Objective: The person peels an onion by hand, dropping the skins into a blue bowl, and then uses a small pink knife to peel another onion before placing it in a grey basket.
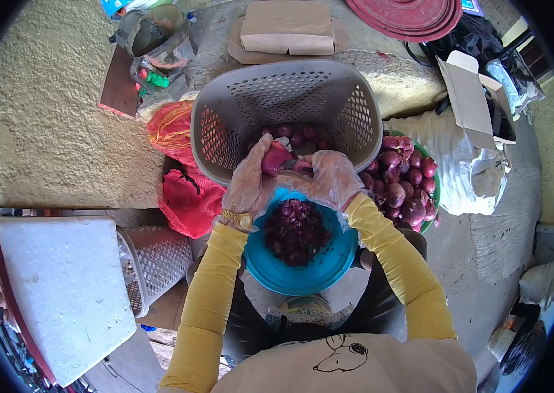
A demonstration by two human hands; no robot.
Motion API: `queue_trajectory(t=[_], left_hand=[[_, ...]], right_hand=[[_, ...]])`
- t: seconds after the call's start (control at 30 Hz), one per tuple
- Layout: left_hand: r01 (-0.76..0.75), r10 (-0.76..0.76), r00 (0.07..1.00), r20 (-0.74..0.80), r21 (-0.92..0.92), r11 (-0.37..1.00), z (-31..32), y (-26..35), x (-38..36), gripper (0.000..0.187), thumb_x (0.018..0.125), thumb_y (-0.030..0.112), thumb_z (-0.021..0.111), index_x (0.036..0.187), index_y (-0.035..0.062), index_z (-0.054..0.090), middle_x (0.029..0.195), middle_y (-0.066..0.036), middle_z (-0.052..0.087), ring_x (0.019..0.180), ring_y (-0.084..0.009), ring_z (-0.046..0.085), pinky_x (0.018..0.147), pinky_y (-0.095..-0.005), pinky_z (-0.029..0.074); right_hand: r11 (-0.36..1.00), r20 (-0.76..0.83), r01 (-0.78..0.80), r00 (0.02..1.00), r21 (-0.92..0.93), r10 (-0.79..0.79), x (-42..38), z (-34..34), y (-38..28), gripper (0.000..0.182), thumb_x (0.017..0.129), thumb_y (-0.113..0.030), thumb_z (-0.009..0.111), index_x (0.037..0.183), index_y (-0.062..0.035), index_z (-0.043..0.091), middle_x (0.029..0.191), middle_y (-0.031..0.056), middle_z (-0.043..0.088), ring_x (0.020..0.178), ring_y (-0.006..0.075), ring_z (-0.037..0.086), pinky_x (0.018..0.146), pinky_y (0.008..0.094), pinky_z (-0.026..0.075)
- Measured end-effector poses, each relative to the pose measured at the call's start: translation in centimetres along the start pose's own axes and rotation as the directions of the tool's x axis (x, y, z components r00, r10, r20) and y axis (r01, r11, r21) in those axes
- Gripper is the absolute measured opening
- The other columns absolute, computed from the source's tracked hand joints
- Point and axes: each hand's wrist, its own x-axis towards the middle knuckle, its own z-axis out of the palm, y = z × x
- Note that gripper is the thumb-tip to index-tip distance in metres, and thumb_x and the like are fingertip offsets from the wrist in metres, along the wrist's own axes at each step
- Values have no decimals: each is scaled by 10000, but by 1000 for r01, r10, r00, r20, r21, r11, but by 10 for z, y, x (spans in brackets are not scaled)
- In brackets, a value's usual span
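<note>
Both hands wear clear plastic gloves and meet above the near rim of a grey-brown perforated basket (290, 75). My left hand (249, 180) is closed around a red onion (275, 159), smooth and purple. Close beside it, my right hand (332, 177) has its fingers bent in toward the onion, with something small and pinkish at the fingertips that I cannot make out. Several red onions (300, 136) lie in the bottom of the basket. Below the hands, a blue basin (296, 285) holds dark red onion skins (295, 232).
At the right stands a green-rimmed tub (438, 187) full of red onions. Red mesh sacks (192, 200) lie left of the basket. A white board (61, 288) and another perforated basket (159, 262) are at lower left. An open cardboard box (470, 98) sits at upper right.
</note>
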Motion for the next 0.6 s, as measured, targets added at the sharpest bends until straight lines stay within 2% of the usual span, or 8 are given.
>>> queue_trajectory(t=[0.03, 0.1, 0.2, 0.33, 0.4, 0.47, 0.53, 0.6], left_hand=[[0, 0, 1000, 0, 0, 1000, -1, 0, 0, 364, 1038, 259, 689, 1248, -32, 632, 1181, -140, 693, 1088, -239, 664, 979, -367, 570], [-55, 52, 998, 20, 135, 989, 0, 0, -2, 347, 1039, 259, 688, 1237, -22, 639, 1177, -135, 696, 1086, -234, 667, 984, -357, 566], [-4, 5, 1000, -12, 26, 1000, 6, 2, -5, 341, 1039, 257, 689, 1237, -15, 639, 1181, -134, 697, 1089, -230, 668, 992, -355, 562], [-46, 42, 999, 32, 134, 990, -11, -6, 6, 341, 1034, 254, 695, 1234, -16, 633, 1176, -138, 697, 1090, -233, 668, 998, -366, 561], [-305, 301, 951, 72, 396, 866, -26, -19, 19, 344, 1031, 251, 700, 1233, -18, 627, 1170, -142, 697, 1083, -239, 670, 994, -379, 564], [-297, 292, 954, 73, 391, 871, -31, -21, 20, 348, 1030, 255, 703, 1232, -18, 626, 1167, -143, 696, 1076, -239, 672, 986, -379, 567], [-288, 282, 957, 73, 385, 877, -20, -15, 13, 352, 1028, 258, 706, 1231, -18, 625, 1163, -144, 695, 1069, -240, 673, 978, -380, 570], [-55, 53, 998, 19, 125, 991, -5, -3, 2, 365, 1026, 268, 710, 1237, -16, 622, 1157, -140, 693, 1054, -236, 675, 958, -375, 577]], right_hand=[[1000, -13, -10, 1000, -14, 10, -1, -6, -7, 642, 787, -633, 837, 941, -11, 797, 773, 246, 707, 754, 420, 695, 727, 463, 553], [999, -25, -20, 999, -29, 19, -1, -9, -9, 648, 786, -638, 835, 946, -11, 798, 767, 247, 703, 755, 421, 695, 729, 466, 553], [998, -16, -42, 999, -55, 41, -1, -7, -6, 662, 779, -652, 833, 950, -13, 797, 759, 247, 699, 753, 421, 696, 728, 467, 556], [1000, -56, 1, 998, -20, -2, -1, 2, 3, 700, 774, -663, 831, 949, 13, 783, 776, 237, 714, 757, 420, 701, 735, 458, 562], [1000, -49, -1, 999, 19, 2, -1, 2, 1, 712, 774, -665, 830, 952, 23, 779, 782, 233, 720, 765, 418, 705, 739, 455, 565], [998, 8, -69, 998, 6, 69, -1, -6, -10, 703, 790, -658, 820, 964, 22, 782, 802, 225, 732, 786, 412, 713, 750, 451, 567], [998, 5, -55, 998, -10, 55, -1, -4, -7, 686, 788, -679, 804, 936, -9, 784, 815, 218, 732, 808, 408, 716, 761, 458, 570], [999, 3, -42, 999, -25, 42, 0, -1, -3, 670, 786, -699, 787, 909, -40, 787, 828, 212, 733, 830, 403, 718, 771, 464, 572]])
